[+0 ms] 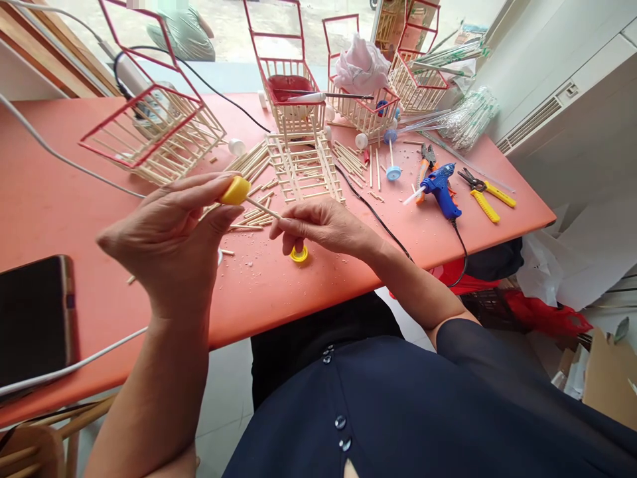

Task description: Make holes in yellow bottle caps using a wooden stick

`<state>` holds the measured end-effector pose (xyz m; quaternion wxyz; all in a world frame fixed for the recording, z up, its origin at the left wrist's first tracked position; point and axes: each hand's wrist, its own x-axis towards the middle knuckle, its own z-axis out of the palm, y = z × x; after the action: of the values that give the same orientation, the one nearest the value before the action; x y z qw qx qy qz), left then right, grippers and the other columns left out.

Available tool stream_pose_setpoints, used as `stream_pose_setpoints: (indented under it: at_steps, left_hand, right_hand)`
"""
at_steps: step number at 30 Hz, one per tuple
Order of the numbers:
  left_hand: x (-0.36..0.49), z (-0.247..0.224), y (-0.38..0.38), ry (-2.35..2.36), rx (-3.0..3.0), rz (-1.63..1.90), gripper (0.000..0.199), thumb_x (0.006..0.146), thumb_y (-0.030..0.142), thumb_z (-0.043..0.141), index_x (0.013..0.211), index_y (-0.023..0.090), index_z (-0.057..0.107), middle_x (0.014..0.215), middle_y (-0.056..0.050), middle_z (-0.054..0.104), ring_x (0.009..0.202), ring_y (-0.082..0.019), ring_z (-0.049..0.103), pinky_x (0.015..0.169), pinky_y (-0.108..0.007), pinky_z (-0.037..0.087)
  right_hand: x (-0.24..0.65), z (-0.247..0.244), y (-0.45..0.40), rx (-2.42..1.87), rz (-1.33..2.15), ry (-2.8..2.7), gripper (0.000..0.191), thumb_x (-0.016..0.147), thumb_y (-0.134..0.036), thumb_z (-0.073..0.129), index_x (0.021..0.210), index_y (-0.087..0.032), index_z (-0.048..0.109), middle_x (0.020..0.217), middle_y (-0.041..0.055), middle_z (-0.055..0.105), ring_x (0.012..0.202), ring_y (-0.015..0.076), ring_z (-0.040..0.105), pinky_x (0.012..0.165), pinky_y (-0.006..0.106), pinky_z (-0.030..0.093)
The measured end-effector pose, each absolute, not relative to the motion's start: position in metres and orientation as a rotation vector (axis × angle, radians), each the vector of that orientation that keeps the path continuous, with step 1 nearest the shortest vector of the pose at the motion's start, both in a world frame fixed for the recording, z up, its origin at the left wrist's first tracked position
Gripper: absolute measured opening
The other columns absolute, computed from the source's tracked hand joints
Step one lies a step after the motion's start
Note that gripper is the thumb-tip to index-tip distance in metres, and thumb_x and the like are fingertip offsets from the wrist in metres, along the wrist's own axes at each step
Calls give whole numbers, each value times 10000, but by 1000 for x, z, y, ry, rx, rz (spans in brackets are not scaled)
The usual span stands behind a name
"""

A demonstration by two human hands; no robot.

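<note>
Between the thumb and fingers of my left hand (184, 226) is a yellow bottle cap (235, 190), raised above the table. A thin wooden stick (263, 207) runs from the cap to my right hand (323, 226), whose fingers pinch its other end. Below my right hand a second yellow cap (299, 254) lies on the pink table (269, 299). Just beyond my hands are loose cut sticks (253, 216) and a ladder-like stick frame (303, 169).
Red-edged stick baskets (154, 133) line the back. To the right lie a blue glue gun (442, 189), yellow-handled pliers (488, 196) and blue caps joined by a stick (393, 172). A black phone (37, 322) is at the left. Cables cross the table.
</note>
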<state>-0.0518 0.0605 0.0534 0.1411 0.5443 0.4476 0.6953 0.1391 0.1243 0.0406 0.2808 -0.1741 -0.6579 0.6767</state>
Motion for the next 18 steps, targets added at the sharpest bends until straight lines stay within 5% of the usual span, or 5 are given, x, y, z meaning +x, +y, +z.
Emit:
stream_pose_setpoints:
  at_steps: [18]
  left_hand:
    - [-59, 48, 56, 1474, 1753, 1970, 240, 897, 233, 827, 1104, 351, 854, 1104, 15, 841, 1108, -251, 777, 1052, -479, 583]
  right_hand:
    - [136, 39, 119, -528, 1687, -1787, 507, 980, -621, 701, 971, -115, 735, 727, -13, 740, 569, 32, 643, 615, 154, 544]
